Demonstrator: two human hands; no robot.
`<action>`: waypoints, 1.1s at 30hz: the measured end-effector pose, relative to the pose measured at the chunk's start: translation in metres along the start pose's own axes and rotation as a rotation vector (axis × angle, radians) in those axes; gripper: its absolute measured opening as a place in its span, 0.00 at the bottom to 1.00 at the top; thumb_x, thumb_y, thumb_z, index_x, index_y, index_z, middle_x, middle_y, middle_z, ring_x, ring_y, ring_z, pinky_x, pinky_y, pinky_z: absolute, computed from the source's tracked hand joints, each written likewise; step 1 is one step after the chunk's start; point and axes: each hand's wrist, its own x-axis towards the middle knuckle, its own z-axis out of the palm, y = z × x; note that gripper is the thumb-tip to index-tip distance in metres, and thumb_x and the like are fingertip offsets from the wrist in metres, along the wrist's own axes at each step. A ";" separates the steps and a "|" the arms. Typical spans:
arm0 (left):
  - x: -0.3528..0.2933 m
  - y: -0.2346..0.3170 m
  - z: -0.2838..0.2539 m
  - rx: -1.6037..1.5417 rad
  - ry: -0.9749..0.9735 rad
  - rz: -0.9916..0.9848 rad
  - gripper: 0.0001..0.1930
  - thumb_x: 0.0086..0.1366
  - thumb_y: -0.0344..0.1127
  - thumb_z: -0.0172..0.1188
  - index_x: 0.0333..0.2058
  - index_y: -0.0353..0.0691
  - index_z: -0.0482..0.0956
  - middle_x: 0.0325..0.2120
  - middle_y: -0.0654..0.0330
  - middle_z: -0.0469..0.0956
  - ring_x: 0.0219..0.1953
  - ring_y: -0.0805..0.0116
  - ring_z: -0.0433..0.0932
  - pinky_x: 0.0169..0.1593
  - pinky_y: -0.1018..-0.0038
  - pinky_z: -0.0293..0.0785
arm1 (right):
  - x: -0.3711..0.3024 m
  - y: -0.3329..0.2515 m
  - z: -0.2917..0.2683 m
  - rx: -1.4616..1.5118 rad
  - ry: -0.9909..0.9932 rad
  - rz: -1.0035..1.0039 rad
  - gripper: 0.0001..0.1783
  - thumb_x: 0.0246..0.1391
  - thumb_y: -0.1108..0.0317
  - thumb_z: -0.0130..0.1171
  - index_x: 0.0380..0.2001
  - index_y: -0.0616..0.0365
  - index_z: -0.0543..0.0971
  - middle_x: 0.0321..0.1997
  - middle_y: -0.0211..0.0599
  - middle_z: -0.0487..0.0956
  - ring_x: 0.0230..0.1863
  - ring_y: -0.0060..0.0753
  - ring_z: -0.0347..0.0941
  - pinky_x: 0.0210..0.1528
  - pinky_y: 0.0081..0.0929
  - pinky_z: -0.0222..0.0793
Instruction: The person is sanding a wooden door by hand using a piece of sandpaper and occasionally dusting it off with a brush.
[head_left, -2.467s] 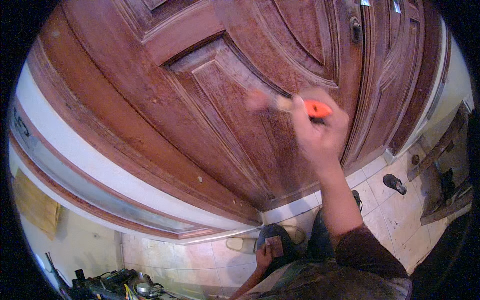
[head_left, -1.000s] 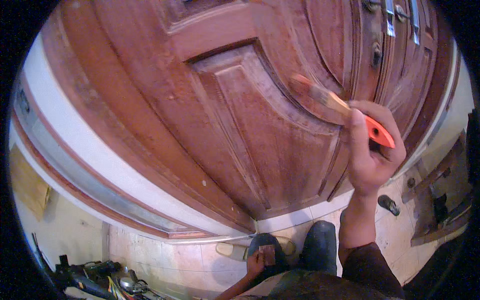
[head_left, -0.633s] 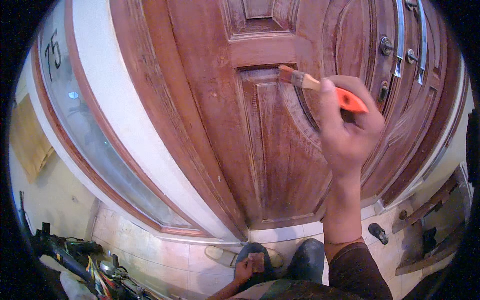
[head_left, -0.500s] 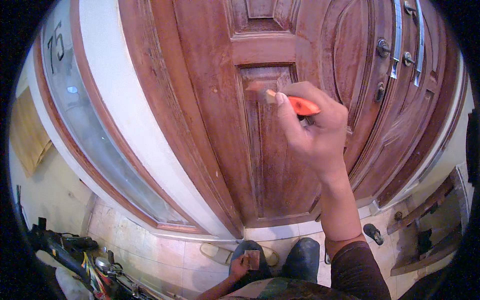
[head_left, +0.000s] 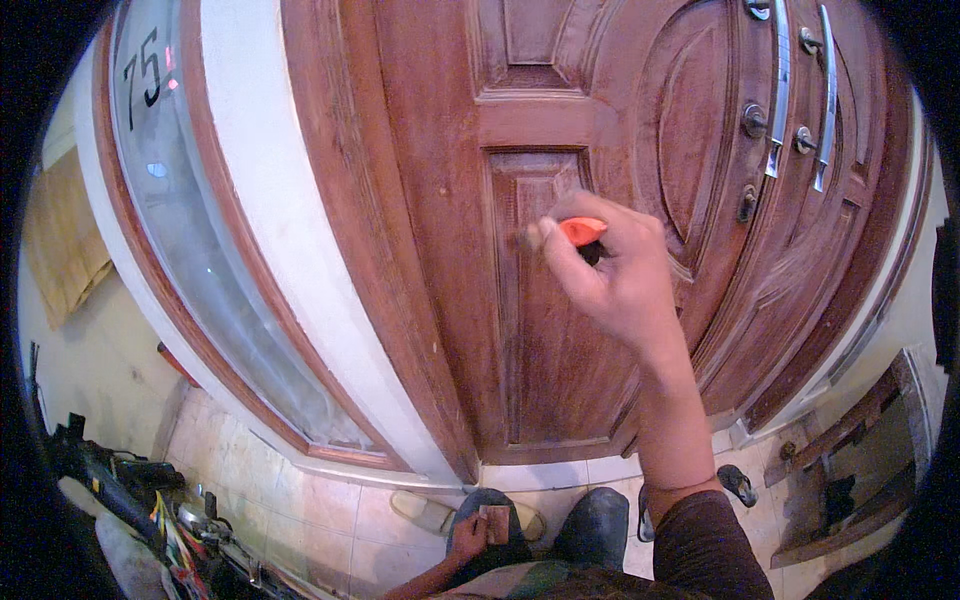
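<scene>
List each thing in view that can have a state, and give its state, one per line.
Right hand: closed around brush
Brush: gripped, bristle end blurred
Left hand: holding flat piece at left knee
Flat piece: held
Double door: appears shut, surface patchy
Metal pull handle: untouched
Black flip-flop: unworn, on tiles

Brush [head_left: 582, 232] blurred at its tip, door [head_left: 560, 385] cut off above
</scene>
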 end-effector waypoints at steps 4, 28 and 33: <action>0.007 -0.029 0.010 0.005 -0.025 0.049 0.24 0.78 0.51 0.49 0.38 0.34 0.82 0.29 0.37 0.81 0.33 0.36 0.83 0.38 0.50 0.76 | -0.008 0.012 0.023 0.040 0.304 -0.133 0.05 0.59 0.74 0.66 0.38 0.61 0.84 0.34 0.47 0.83 0.33 0.37 0.82 0.37 0.31 0.76; 0.011 0.008 0.005 0.070 -0.113 0.040 0.23 0.80 0.48 0.50 0.39 0.33 0.85 0.23 0.53 0.83 0.29 0.67 0.83 0.34 0.66 0.78 | -0.140 0.095 -0.097 -0.160 0.742 0.388 0.05 0.60 0.72 0.64 0.31 0.61 0.80 0.26 0.42 0.81 0.27 0.35 0.80 0.33 0.31 0.74; 0.008 -0.003 0.012 0.004 -0.140 0.055 0.22 0.79 0.47 0.51 0.37 0.33 0.83 0.24 0.47 0.83 0.27 0.61 0.82 0.33 0.62 0.75 | -0.160 0.111 -0.112 -0.321 0.618 0.500 0.04 0.59 0.73 0.65 0.31 0.62 0.81 0.28 0.41 0.82 0.30 0.37 0.82 0.35 0.31 0.75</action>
